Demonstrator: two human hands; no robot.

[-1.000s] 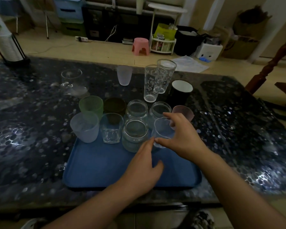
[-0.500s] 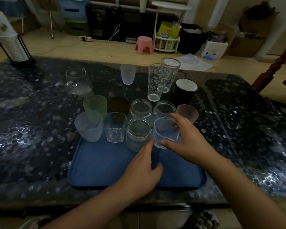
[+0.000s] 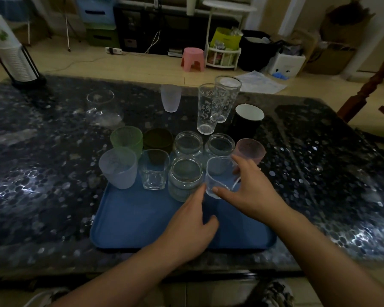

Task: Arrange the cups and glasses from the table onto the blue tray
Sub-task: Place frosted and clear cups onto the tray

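Only one marking can be made out: the tall clear drinking glass (image 3: 207, 108) on the dark speckled stone table (image 3: 42, 173) carries a printed cartoon cat pattern; a second tall clear glass (image 3: 226, 96) just behind it bears similar prints, too blurred to read. No lettering is legible anywhere.

The right hand (image 3: 251, 193) is curled around a small clear glass cup (image 3: 220, 177), thumb on its near side and fingers over the far rim, gripping it at the right end of the near row on the flat blue plastic tray (image 3: 142, 220); whether its base touches the tray cannot be told. The left hand (image 3: 189, 227) hangs loosely open over the tray's bare middle, its fingertips (image 3: 201, 190) just beside the held cup and a clear glass jar (image 3: 185, 176), holding nothing.

Left of that jar in the near row stand a square clear tumbler (image 3: 153, 169) and a frosted pale-blue cup (image 3: 118, 168). Behind them sit a frosted green cup (image 3: 126, 139), a dark brown cup (image 3: 158, 140), two more clear jars (image 3: 188, 144) and a frosted pink cup (image 3: 249, 150). Off the tray wait a black mug with white interior (image 3: 246, 120), a frosted white cup (image 3: 170, 97) and a clear glass (image 3: 100, 105).
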